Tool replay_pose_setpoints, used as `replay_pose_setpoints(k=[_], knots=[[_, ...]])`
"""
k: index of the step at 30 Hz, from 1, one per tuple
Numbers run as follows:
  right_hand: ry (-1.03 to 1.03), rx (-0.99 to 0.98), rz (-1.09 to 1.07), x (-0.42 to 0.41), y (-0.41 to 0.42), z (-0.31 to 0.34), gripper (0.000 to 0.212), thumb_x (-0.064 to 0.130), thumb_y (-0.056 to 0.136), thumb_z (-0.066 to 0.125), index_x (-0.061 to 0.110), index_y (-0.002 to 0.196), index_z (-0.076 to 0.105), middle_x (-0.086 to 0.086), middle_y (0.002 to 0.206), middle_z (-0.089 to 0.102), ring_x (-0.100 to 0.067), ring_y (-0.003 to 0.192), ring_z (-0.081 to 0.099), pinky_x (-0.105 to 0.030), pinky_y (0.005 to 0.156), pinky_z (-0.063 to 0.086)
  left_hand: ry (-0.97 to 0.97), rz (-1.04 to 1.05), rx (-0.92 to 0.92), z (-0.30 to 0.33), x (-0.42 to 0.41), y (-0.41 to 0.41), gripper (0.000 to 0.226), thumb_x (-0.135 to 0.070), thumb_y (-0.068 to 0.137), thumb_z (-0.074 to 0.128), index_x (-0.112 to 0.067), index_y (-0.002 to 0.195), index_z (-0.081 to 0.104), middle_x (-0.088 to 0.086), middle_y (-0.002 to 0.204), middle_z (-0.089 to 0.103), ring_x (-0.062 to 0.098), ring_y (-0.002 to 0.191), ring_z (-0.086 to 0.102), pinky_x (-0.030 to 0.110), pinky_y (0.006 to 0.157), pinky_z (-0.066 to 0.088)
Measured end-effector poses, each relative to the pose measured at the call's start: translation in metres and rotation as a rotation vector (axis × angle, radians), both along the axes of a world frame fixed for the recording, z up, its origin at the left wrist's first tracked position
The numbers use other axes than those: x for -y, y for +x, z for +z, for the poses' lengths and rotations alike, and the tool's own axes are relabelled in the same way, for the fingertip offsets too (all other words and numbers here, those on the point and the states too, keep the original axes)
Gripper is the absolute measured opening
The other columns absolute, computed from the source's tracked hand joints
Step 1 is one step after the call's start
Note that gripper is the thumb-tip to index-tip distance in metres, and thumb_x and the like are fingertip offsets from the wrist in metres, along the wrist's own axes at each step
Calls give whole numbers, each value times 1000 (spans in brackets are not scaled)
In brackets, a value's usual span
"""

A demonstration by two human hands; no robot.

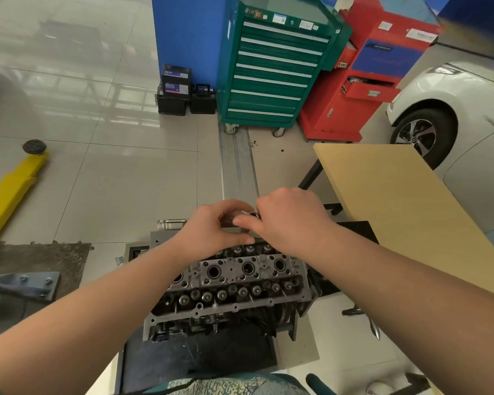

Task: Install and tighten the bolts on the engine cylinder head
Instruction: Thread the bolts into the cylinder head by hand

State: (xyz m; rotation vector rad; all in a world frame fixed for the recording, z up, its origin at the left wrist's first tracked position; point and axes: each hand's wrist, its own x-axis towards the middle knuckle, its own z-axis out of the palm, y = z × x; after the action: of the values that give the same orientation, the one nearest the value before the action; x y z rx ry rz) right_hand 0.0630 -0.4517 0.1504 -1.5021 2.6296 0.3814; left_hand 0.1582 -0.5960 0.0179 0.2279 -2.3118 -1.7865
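The room was a car workshop with pale floor tiles; a green tool cabinet point(271, 67) and a red cabinet point(360, 81) stood at the far wall, a white car point(451, 109) was on the right, and a yellow lift arm point(12, 183) lay on the left. Directly below me the engine cylinder head point(228, 283) sat on a dark stand, beside a light wooden table point(405, 206).

I saw both hands meeting above the far edge of the head. The left hand point(211, 226) had its fingers curled around a small dark part point(231, 220), and the right hand point(288, 215) pinched at the same part from the other side (I could not tell if it was a bolt, a socket or something else, because the fingers covered most of it).

My judgement was that the step in hand was preparing or starting a bolt by fingers at the far row, so the task looked early. The next move would call for holding the piece straight over its hole and turning it gently, so that the thread does not cross, before any wrench is used.
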Motion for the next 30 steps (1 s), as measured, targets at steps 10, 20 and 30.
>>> replay_pose_setpoints(k=[10,20,30], knots=[[-130,192,40,-2,1,-6,33,49,102,57,17,111,63,-1,95,61,-26,91,62,-37,68,45,-38,-2,-14,-7,-6,1,28,-25,82,90,-26,107,77,-15,102,77,10,99,74,23,93,57],[-101,123,126,-9,-3,-5,28,51,103,49,24,107,53,6,89,55,-25,86,61,-38,65,46,-3,-80,59,-3,7,2,37,-14,86,87,-26,120,77,-13,108,80,7,105,75,19,94,57],[-79,194,201,-4,-1,-1,20,41,101,54,26,115,53,6,102,60,-23,95,62,-40,70,51,-54,-83,87,-3,6,-2,26,-18,86,87,-23,108,74,-8,93,80,6,89,75,25,88,59]])
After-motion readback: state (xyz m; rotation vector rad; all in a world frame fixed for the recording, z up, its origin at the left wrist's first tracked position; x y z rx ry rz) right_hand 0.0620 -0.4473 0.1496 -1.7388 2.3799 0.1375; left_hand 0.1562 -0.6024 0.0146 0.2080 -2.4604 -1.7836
